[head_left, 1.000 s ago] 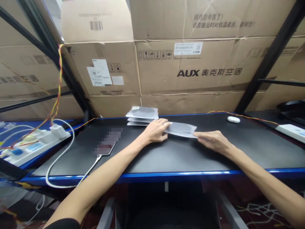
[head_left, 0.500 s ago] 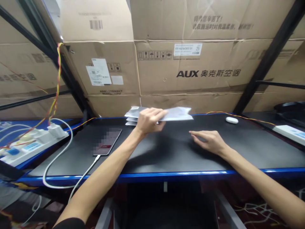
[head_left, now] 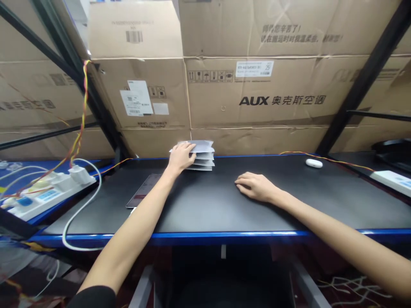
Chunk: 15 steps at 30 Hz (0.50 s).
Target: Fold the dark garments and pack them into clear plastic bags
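Left hand (head_left: 181, 158) lies across the left side of the packet stack (head_left: 204, 156); whether it grips, I cannot tell. Right hand (head_left: 255, 187) rests loosely open on the bench (head_left: 205, 214), whose black surface runs broadly to its blue front edge. The stack stands near the back edge, between a phone (head_left: 143, 190) and smaller white case (head_left: 314, 163).

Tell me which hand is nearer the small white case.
Right. The right hand is left of the small white case and closer to the person; the left hand is farther left, on the packet stack.
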Motion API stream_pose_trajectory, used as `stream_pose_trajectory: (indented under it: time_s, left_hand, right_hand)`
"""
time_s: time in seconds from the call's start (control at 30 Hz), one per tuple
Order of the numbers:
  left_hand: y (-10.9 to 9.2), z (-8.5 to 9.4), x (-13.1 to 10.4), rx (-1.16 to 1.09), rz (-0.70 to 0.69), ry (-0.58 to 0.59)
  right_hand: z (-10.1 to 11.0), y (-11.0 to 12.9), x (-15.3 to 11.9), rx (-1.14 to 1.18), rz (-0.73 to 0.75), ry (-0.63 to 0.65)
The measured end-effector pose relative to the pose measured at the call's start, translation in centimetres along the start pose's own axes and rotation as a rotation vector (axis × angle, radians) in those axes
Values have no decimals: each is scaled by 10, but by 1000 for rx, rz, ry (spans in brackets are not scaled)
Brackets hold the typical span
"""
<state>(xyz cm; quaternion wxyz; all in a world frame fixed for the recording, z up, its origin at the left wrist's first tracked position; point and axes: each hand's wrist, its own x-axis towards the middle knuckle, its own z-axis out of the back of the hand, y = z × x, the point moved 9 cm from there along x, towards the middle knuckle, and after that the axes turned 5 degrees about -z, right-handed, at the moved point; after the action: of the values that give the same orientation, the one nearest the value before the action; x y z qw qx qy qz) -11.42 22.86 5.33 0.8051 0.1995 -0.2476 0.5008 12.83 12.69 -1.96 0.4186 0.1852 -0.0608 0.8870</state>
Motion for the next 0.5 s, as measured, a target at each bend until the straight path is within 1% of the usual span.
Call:
stream_pose_trajectory:
  time_s: [0.13, 0.27, 0.37, 0.5]
  left_hand:
    - [2, -6, -1, 0, 28, 63]
    - [3, -8, -3, -15, 36, 132]
    - [2, -5, -5, -29, 37, 152]
    - [-2, -2, -6, -34, 35, 139]
  right_hand:
    - [-12, 1, 23, 31, -7, 59]
    - [-21, -1, 41, 98, -31, 93]
    - [-24, -5, 45, 150, -49, 91]
    - [-27, -11, 42, 198, -70, 98]
